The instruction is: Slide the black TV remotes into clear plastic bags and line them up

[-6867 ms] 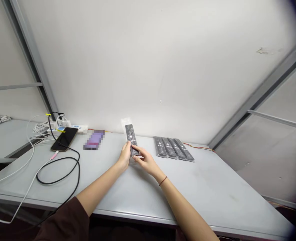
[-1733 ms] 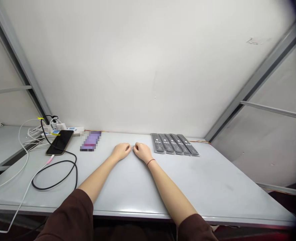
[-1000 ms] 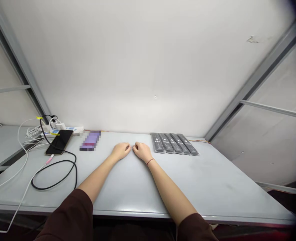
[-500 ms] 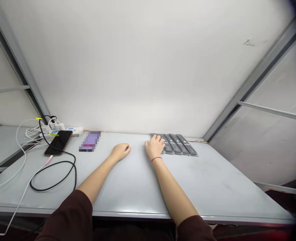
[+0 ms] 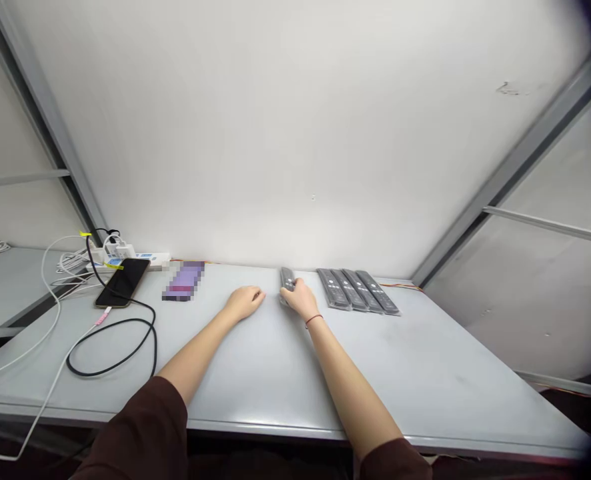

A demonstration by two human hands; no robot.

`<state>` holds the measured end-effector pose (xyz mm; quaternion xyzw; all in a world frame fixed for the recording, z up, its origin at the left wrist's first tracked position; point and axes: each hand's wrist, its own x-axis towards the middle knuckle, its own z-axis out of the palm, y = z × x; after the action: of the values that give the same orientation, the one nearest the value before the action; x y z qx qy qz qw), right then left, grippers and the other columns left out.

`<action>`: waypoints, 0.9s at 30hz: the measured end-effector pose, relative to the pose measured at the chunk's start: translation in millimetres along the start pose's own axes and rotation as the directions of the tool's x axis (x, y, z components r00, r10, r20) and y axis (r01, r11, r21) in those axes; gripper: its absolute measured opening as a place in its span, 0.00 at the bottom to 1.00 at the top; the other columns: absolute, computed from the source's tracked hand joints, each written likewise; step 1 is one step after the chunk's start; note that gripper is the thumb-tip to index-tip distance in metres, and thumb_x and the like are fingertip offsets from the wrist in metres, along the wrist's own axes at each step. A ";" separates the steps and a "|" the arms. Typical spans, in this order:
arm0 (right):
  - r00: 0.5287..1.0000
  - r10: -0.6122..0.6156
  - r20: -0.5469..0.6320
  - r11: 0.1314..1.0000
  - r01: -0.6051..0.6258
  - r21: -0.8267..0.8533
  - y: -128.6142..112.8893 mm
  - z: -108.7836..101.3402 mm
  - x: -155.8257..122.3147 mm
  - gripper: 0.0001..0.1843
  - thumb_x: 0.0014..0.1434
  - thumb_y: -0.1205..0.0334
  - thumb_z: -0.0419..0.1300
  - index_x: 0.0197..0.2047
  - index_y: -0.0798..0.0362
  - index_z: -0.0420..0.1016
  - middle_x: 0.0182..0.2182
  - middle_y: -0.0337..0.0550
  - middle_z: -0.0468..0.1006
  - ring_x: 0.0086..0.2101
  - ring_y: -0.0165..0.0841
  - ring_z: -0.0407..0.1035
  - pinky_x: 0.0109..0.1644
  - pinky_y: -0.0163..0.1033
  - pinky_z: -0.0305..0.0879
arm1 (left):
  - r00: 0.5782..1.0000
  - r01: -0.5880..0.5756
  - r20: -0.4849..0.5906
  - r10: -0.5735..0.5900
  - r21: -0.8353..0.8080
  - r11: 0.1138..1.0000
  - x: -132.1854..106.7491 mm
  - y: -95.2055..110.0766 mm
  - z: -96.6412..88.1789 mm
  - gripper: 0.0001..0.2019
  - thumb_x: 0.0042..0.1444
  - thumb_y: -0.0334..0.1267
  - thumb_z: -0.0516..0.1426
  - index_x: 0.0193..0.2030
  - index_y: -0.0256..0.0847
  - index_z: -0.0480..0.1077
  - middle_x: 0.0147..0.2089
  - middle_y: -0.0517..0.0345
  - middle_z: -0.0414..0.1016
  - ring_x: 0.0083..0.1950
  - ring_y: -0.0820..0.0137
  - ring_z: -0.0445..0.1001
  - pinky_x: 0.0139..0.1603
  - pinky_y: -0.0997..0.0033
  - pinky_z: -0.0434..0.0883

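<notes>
My right hand [image 5: 301, 300] is closed around a dark remote control [image 5: 287, 277] in a clear plastic sleeve, left of the others. The palm and fingers cover part of it. Several more sleeved remote controls [image 5: 358, 291] lie side by side, slanting, to the right of that hand. My left hand [image 5: 245, 302] rests on the grey table [image 5: 255, 373] with its fingers curled in. Nothing shows in the left hand, and a gap separates it from the held remote control.
On the left lie a black phone [image 5: 124, 283] and a pixelated purple phone-shaped thing [image 5: 184, 281]. A white power strip [image 5: 153, 260] with chargers stands behind them. A looped black cable [image 5: 110, 370] and white cables [image 5: 50, 393] cross the left side. A white wall [image 5: 295, 133] rises at the back.
My right hand has drawn one remote control leftward, away from the row, and now grips it. The left hand keeps its curled pose. The view has shifted slightly.
</notes>
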<state>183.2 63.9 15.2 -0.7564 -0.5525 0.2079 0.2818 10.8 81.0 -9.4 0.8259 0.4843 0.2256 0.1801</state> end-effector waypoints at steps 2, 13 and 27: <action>0.995 -0.029 0.090 0.985 0.013 0.172 -8.9 1.5 -6.1 0.30 0.52 0.55 0.56 0.55 0.61 0.59 0.39 0.55 0.75 0.37 0.40 0.71 0.40 0.42 0.64 | 0.998 0.059 -0.004 -0.061 -0.200 0.978 2.6 2.1 1.5 0.20 0.61 0.48 0.45 0.32 0.38 0.72 0.37 0.50 0.76 0.42 0.63 0.72 0.44 0.68 0.65; 0.905 -0.354 0.234 0.632 0.048 0.773 -35.2 3.4 -56.8 0.35 0.46 0.58 0.66 0.54 0.48 0.54 0.46 0.44 0.69 0.33 0.32 0.73 0.34 0.37 0.71 | 0.895 0.020 0.011 -0.446 -1.000 0.015 6.4 37.8 -18.3 0.19 0.61 0.49 0.48 0.41 0.34 0.69 0.35 0.48 0.76 0.34 0.67 0.75 0.37 0.69 0.72; 0.706 -0.428 0.565 0.554 -0.289 0.781 -46.4 12.7 -78.5 0.20 0.46 0.57 0.68 0.39 0.55 0.68 0.34 0.42 0.74 0.32 0.30 0.74 0.36 0.34 0.73 | 0.899 0.021 0.030 -0.437 -0.999 -0.026 -12.3 46.7 -60.1 0.26 0.62 0.54 0.43 0.46 0.34 0.71 0.30 0.52 0.75 0.27 0.71 0.74 0.31 0.71 0.72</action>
<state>118.1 2.3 36.3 -0.3654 -0.4819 0.7009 0.3781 6.2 53.1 62.4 0.3227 0.3388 0.5842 0.6632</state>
